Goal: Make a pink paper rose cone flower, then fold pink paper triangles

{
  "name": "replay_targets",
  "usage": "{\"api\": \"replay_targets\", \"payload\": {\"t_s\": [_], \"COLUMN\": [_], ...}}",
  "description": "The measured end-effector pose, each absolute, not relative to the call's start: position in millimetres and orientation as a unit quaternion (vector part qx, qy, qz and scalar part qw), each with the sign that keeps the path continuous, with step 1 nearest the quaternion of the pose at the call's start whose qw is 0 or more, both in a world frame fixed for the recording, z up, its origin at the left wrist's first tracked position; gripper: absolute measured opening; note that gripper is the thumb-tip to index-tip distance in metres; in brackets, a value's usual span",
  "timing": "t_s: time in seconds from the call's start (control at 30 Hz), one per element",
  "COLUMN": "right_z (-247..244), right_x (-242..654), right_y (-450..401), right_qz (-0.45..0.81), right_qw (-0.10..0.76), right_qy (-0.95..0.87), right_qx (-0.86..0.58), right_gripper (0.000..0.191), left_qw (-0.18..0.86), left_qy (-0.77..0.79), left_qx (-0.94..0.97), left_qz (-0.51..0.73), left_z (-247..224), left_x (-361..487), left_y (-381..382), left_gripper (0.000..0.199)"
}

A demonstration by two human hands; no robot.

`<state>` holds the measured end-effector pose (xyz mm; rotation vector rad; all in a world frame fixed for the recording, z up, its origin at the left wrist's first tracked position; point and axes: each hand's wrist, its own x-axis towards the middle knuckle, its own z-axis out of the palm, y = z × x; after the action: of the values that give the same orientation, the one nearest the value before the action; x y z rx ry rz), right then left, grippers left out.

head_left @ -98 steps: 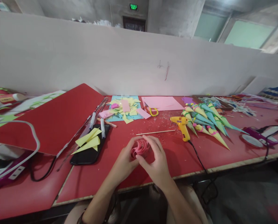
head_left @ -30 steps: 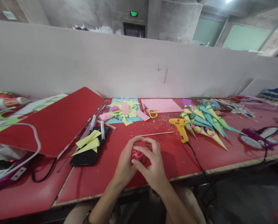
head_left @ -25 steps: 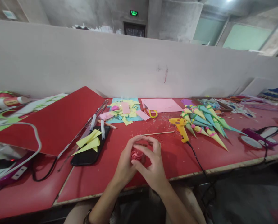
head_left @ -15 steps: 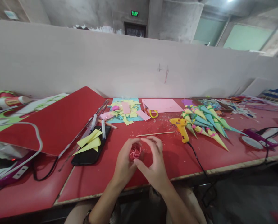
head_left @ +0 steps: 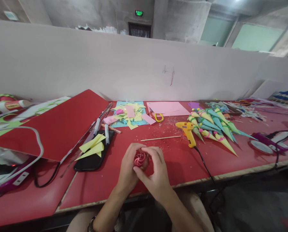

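A small pink-red paper rosette with swirled petals (head_left: 140, 159) sits between my two hands, over the near edge of the red table. My left hand (head_left: 128, 164) is curled around its left side. From the right, my right hand (head_left: 155, 167) arches over it, thumb and fingertips touching its rim. The underside of the rosette is hidden by my fingers. Just beyond my hands lies a thin wooden stick (head_left: 160, 138). To the right of the stick rests a yellow hot glue gun (head_left: 187, 132) with a black cord.
Paper cones (head_left: 213, 124) in yellow, green and blue are heaped at the right. At left a black phone (head_left: 86, 165) carries yellow paper pieces and a marker (head_left: 106, 134). Behind are paper scraps (head_left: 131, 112), yellow-handled scissors (head_left: 159, 118) and pink sheets (head_left: 170, 108). Red card (head_left: 66, 119) leans further left.
My right hand has moved left and closed in on the paper rosette, its thumb now across the near rim. The left hand has stayed nearly still.
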<state>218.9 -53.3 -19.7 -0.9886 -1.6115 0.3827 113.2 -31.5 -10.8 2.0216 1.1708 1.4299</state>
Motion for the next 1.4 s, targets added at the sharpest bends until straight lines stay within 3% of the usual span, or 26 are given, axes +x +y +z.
{"api": "replay_targets", "payload": {"t_s": [0.43,0.7,1.07,1.2,1.4], "right_z": [-20,-17,-16,-16,-19], "right_x": [221,221,222,220,219], "right_y": [-54,-63,-63,-62,-61], "right_qz": [0.19,0.176,0.19,0.235,0.252], "right_qw": [0.584,0.6,0.582,0.546,0.557], "right_qy": [-0.691,-0.703,-0.705,-0.714,-0.692], "right_qx": [-0.381,-0.339,-0.358,-0.37,-0.383], "right_gripper": [0.034,0.055,0.048,0.047,0.046], "left_qw": [0.229,0.103,0.041,0.059,0.125], "left_qy": [0.483,0.458,0.441,0.428,0.428], "left_qx": [0.705,0.681,0.687,0.689,0.69], "left_qz": [0.467,0.562,0.576,0.582,0.57], "left_z": [-7,-9,-13,-13,-13], "left_x": [114,115,115,112,114], "left_y": [-36,-43,-38,-38,-37], "left_gripper": [0.032,0.027,0.029,0.03,0.037]}}
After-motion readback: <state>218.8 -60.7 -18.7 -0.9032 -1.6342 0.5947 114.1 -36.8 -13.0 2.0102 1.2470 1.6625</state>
